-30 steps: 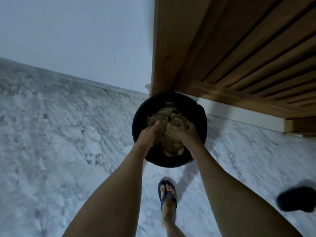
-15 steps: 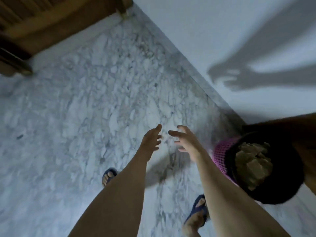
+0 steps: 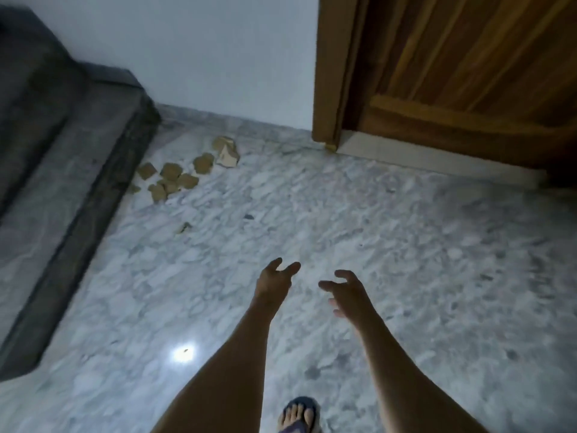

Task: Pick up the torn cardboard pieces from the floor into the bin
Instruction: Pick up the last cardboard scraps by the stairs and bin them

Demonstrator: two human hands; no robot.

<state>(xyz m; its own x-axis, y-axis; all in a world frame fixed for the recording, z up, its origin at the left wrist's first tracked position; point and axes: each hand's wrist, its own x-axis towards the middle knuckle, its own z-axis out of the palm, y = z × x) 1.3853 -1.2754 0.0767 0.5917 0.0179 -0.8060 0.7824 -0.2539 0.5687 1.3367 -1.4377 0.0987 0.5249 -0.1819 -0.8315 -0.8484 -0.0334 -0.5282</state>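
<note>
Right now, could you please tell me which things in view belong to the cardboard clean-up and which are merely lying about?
Belongs to the job:
- torn cardboard pieces on the floor beside the step
- small scrap lying apart, nearer
- left hand and right hand, both open and empty

Just there:
- dark step
- wooden door
- sandalled foot

Both arms extended forward; left hand (image 3: 274,281) and right hand (image 3: 349,292) empty, fingers (image 3: 326,286) loosely spread.
</note>
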